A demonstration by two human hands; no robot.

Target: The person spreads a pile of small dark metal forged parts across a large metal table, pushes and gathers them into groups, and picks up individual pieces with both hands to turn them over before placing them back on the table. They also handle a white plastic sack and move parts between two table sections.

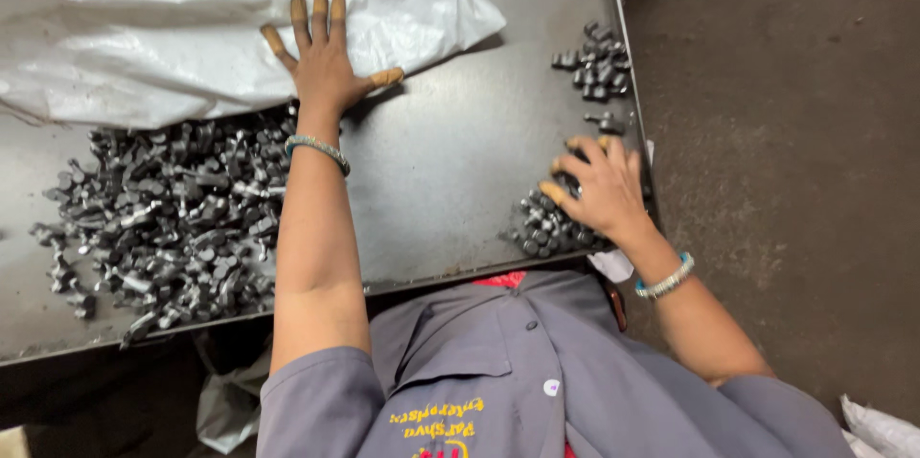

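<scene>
My left hand (324,60) lies flat, fingers spread, on a white woven plastic sack (172,22) at the far side of the dark metal table (450,151). My right hand (599,192) curls over a small cluster of dark grey metal parts (548,226) near the table's right edge, with some parts under its fingers. A large heap of the same metal parts (177,214) is spread over the table's left half, beside my left forearm. Both wrists wear bangles, and the fingertips carry tan finger covers.
Another small group of metal parts (596,60) sits by the far right edge, with one single part (608,122) just below it. Brown concrete floor (795,132) lies right of the table. More white sack material (877,429) shows at the lower right corner.
</scene>
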